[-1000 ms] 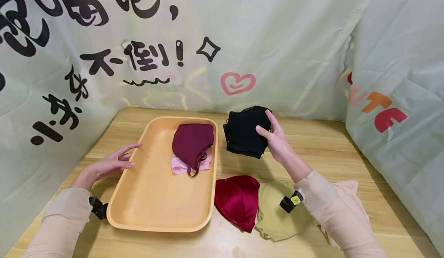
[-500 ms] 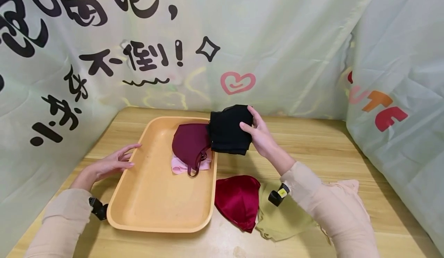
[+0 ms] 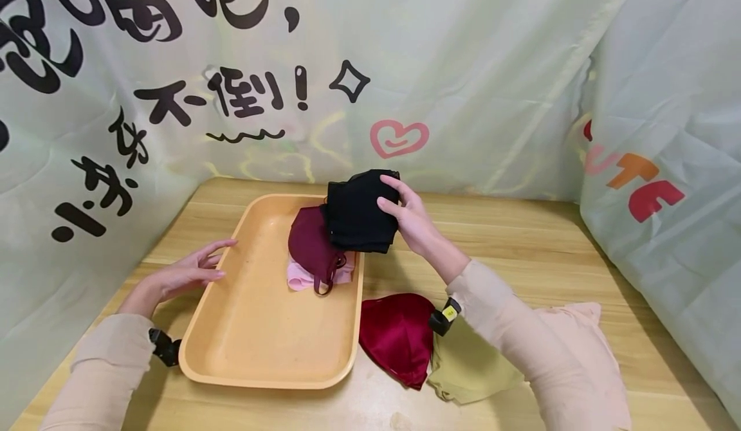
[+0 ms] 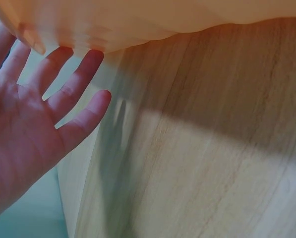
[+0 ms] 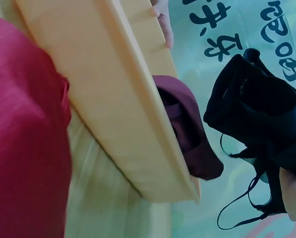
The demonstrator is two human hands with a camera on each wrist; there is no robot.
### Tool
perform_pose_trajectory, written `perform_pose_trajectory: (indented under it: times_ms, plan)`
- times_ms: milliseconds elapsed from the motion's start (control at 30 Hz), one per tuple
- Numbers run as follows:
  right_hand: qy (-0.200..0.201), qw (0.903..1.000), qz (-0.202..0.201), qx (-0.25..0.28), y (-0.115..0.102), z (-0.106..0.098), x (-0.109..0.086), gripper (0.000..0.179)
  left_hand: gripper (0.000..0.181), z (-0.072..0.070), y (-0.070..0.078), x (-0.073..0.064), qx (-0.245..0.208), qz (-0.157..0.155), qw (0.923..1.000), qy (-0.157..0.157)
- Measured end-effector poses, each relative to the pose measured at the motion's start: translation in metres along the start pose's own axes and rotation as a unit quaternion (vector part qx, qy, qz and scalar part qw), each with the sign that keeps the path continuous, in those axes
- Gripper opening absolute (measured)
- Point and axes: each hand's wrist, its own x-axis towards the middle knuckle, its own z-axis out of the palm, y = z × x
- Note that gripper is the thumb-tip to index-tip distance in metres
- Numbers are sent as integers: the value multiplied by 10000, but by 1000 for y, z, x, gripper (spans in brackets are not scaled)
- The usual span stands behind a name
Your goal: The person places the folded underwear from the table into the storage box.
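My right hand (image 3: 413,215) pinches a folded black bra (image 3: 360,215) by its right side, thumb on the near face. It is held up over the tray's back right rim and overlaps the folded maroon bra (image 3: 309,241) in the head view. Thin straps dangle from the black bra (image 5: 257,109) in the right wrist view. The maroon bra lies on a pink folded garment (image 3: 301,278) inside the orange tray (image 3: 260,328). My left hand (image 3: 188,270) rests against the tray's left side; its fingers (image 4: 73,89) are spread and nearly straight in the left wrist view.
Right of the tray on the wooden table (image 3: 492,225) lie a shiny red bra (image 3: 399,334), a yellow-green garment (image 3: 471,366) and a pale pink one (image 3: 585,334), partly hidden by my right sleeve. Printed cloth walls (image 3: 492,96) stand behind and at both sides.
My right hand has carried the black bra leftward, from right of the tray to over its back right rim. The left hand and the tray stay in place.
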Motion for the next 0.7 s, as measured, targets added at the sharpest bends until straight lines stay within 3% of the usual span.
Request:
perform_pose_trajectory:
  times_ms: [700]
  plan:
    - [-263, 9990, 345, 59, 21, 41, 33, 53, 64, -1, -1, 1, 164, -57, 9997, 145]
